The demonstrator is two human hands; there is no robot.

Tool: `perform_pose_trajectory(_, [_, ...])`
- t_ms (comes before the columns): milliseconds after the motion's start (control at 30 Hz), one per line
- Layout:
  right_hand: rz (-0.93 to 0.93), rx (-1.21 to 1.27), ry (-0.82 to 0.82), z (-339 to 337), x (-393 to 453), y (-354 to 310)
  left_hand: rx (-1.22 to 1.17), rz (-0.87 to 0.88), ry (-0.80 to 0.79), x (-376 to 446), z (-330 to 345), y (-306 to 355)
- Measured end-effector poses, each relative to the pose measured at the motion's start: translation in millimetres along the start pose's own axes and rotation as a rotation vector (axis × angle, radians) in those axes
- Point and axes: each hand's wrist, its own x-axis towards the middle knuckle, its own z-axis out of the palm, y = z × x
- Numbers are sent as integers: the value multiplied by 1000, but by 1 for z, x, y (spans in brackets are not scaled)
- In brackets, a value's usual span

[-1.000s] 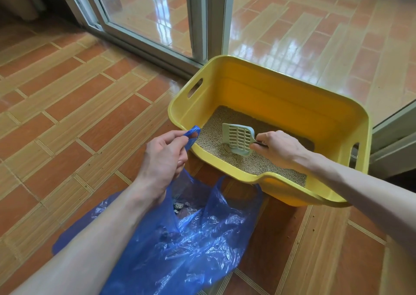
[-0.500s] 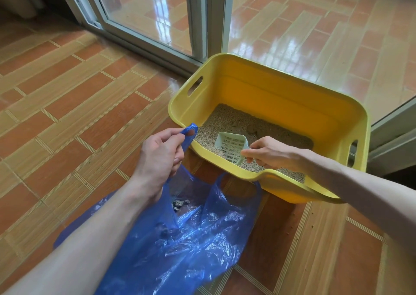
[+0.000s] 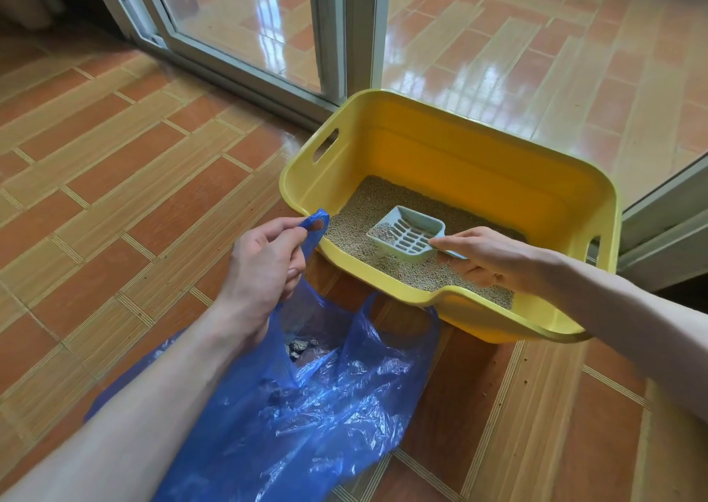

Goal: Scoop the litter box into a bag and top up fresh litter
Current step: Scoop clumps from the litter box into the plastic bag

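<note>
Scoop [image 3: 408, 235] is now level above the litter, lifted from the digging tilt it had a moment ago, with a small clump in its front corner; the load looks ready for the bag. Your right hand [image 3: 486, 258] grips its handle inside the yellow litter box [image 3: 383, 145], which sits on the floor against the sliding door frame. Your left hand [image 3: 264, 264] still pinches one handle of the blue bag [image 3: 325, 406], holding its mouth open just beside the box's near rim. Dark clumps show inside the bag, partly veiled by plastic. No fresh litter supply is visible.
</note>
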Motion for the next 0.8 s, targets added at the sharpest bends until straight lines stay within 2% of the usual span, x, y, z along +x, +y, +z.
perform_pose_trajectory(200, [-47,-56,101,7,-3,-2,0,-3,-10,1,1,-2])
perform_pose_trajectory(533, [-169,-123,146,14,-7,-3,-1,-2,-12,2,0,-3])
perform_pose_trajectory(800, [-172,-134,167,18,-2,0,0,5,-15,2,0,-4])
